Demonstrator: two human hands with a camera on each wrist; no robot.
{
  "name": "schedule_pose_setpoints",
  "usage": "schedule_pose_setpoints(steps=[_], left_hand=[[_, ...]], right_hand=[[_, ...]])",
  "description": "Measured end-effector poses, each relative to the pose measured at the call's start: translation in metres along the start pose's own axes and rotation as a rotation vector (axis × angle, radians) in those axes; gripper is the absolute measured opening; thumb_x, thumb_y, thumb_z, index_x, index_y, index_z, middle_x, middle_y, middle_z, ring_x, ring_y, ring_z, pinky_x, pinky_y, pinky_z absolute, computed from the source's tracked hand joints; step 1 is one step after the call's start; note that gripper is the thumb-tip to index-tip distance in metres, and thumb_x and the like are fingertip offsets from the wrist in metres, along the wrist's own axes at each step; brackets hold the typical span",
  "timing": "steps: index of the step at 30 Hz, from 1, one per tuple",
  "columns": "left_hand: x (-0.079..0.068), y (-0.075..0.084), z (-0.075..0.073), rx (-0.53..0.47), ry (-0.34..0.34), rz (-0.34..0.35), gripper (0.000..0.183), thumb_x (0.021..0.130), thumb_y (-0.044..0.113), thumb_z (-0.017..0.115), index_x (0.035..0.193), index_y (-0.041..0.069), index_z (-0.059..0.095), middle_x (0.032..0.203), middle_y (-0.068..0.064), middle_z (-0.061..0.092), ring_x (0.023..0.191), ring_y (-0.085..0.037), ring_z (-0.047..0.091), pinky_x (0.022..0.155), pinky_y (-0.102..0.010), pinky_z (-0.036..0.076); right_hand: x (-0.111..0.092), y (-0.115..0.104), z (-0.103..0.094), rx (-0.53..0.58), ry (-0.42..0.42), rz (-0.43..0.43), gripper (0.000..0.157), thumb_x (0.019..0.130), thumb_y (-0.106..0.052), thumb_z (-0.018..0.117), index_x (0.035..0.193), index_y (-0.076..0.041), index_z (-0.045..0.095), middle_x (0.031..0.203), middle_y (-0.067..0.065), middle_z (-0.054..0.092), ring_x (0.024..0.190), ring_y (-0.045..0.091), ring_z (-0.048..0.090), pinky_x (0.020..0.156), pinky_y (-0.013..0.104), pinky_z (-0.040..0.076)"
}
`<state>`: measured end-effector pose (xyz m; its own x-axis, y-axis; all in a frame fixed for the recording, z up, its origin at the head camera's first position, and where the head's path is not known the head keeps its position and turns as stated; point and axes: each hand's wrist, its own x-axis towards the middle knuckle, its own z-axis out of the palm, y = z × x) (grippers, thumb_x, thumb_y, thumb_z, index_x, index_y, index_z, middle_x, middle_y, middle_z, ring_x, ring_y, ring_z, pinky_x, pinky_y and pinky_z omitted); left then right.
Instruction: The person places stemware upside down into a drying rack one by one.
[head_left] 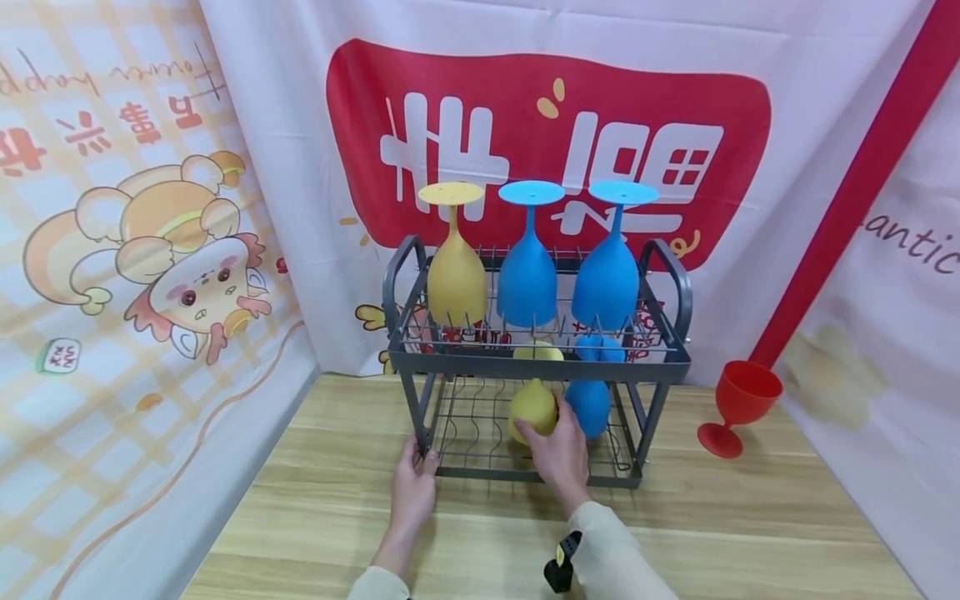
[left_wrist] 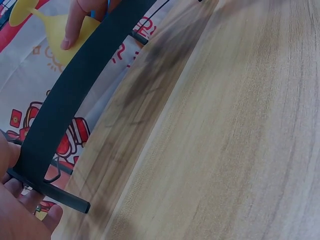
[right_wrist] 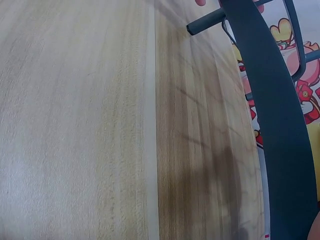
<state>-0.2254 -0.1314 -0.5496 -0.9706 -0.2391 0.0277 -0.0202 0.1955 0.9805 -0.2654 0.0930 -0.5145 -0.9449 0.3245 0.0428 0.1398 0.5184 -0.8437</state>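
Observation:
A dark two-tier dish rack [head_left: 540, 364] stands on the wooden table. On its lower shelf a yellow goblet [head_left: 531, 408] is upside down, and my right hand [head_left: 561, 454] holds its bowl between thumb and fingers. Just right of that, an upside-down blue goblet [head_left: 588, 408] stands on the same shelf. My left hand [head_left: 414, 487] grips the rack's lower front left corner; in the left wrist view, its thumb and fingers lie around the frame's end. The right wrist view shows mostly table, with only a sliver of the hand at the lower right edge.
Along the upper tier stand another yellow goblet [head_left: 457, 279] and two blue goblets [head_left: 528, 279], all upside down. A red goblet [head_left: 746, 392] leans on the table [head_left: 750, 517] right of the rack. Printed cloth [head_left: 285, 150] hangs behind and at the sides.

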Motion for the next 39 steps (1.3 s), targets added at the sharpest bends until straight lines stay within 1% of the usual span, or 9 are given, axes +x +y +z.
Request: schedule_pose_setpoints(steps=[7, 11, 16, 23, 27, 31, 34, 37, 39], left_hand=[[0.0, 0.0, 0.0, -0.01, -0.005, -0.003, 0.051, 0.108, 0.011, 0.053, 0.159, 0.008, 0.044, 0.165, -0.026, 0.043, 0.155, -0.051, 0.034, 0.123, -0.069, 0.031], [0.0, -0.001, 0.0, -0.003, -0.006, -0.004, 0.051, 0.109, 0.012, 0.053, 0.158, 0.008, 0.044, 0.164, -0.025, 0.043, 0.155, -0.051, 0.036, 0.122, -0.069, 0.033], [0.0, -0.001, 0.001, 0.008, -0.004, -0.002, 0.05, 0.109, 0.012, 0.054, 0.158, 0.009, 0.046, 0.163, -0.025, 0.046, 0.153, -0.051, 0.038, 0.121, -0.069, 0.035], [-0.001, -0.001, 0.001, 0.004, -0.004, -0.003, 0.05, 0.109, 0.012, 0.053, 0.158, 0.01, 0.045, 0.163, -0.025, 0.045, 0.153, -0.051, 0.039, 0.121, -0.07, 0.033], [0.0, -0.001, -0.001, -0.001, -0.002, -0.004, 0.05, 0.109, 0.012, 0.053, 0.158, 0.011, 0.046, 0.163, -0.024, 0.045, 0.153, -0.051, 0.039, 0.122, -0.069, 0.034], [0.001, -0.002, -0.001, -0.008, -0.008, -0.002, 0.05, 0.109, 0.012, 0.054, 0.158, 0.011, 0.046, 0.163, -0.024, 0.045, 0.153, -0.05, 0.04, 0.122, -0.067, 0.035], [0.001, -0.002, -0.001, -0.011, -0.011, -0.004, 0.051, 0.109, 0.013, 0.054, 0.158, 0.01, 0.045, 0.164, -0.024, 0.044, 0.153, -0.05, 0.039, 0.122, -0.067, 0.034], [0.001, -0.003, -0.002, -0.011, -0.012, -0.006, 0.051, 0.109, 0.013, 0.054, 0.159, 0.011, 0.045, 0.164, -0.024, 0.044, 0.153, -0.05, 0.039, 0.122, -0.068, 0.033], [0.001, -0.003, -0.002, -0.01, -0.01, -0.006, 0.051, 0.109, 0.013, 0.054, 0.159, 0.012, 0.045, 0.164, -0.023, 0.045, 0.153, -0.049, 0.039, 0.122, -0.068, 0.033]], right_hand=[[0.001, 0.0, 0.002, -0.018, 0.014, 0.028, 0.091, 0.093, -0.053, 0.079, 0.164, -0.017, 0.036, 0.155, 0.016, 0.054, 0.136, 0.041, 0.058, 0.108, 0.064, 0.052], [0.002, 0.001, 0.003, -0.024, 0.012, 0.042, 0.089, 0.093, -0.054, 0.078, 0.163, -0.018, 0.038, 0.153, 0.015, 0.055, 0.135, 0.041, 0.059, 0.106, 0.064, 0.053], [0.001, 0.003, 0.001, -0.013, 0.022, 0.024, 0.086, 0.093, -0.05, 0.08, 0.161, -0.016, 0.04, 0.152, 0.016, 0.057, 0.135, 0.041, 0.06, 0.106, 0.065, 0.053], [0.0, 0.003, -0.006, 0.047, 0.015, -0.018, 0.082, 0.092, -0.038, 0.083, 0.157, -0.007, 0.044, 0.155, 0.02, 0.056, 0.141, 0.041, 0.057, 0.113, 0.061, 0.051], [-0.004, 0.006, -0.015, 0.08, -0.009, -0.04, 0.085, 0.093, -0.038, 0.082, 0.158, -0.002, 0.042, 0.156, 0.023, 0.055, 0.143, 0.042, 0.056, 0.116, 0.059, 0.049], [-0.01, 0.011, -0.028, 0.126, -0.049, -0.04, 0.086, 0.095, -0.041, 0.079, 0.161, -0.002, 0.039, 0.159, 0.023, 0.052, 0.145, 0.042, 0.054, 0.118, 0.057, 0.048], [-0.017, 0.016, -0.039, 0.148, -0.071, -0.041, 0.085, 0.095, -0.041, 0.079, 0.161, -0.005, 0.04, 0.159, 0.021, 0.053, 0.144, 0.04, 0.056, 0.114, 0.053, 0.052], [-0.025, 0.023, -0.055, 0.137, -0.07, -0.07, 0.081, 0.095, -0.04, 0.08, 0.159, -0.008, 0.043, 0.156, 0.019, 0.057, 0.138, 0.038, 0.062, 0.107, 0.048, 0.058], [-0.03, 0.029, -0.066, 0.144, -0.061, -0.102, 0.078, 0.094, -0.038, 0.082, 0.157, -0.008, 0.047, 0.153, 0.018, 0.059, 0.134, 0.037, 0.064, 0.105, 0.046, 0.059]])
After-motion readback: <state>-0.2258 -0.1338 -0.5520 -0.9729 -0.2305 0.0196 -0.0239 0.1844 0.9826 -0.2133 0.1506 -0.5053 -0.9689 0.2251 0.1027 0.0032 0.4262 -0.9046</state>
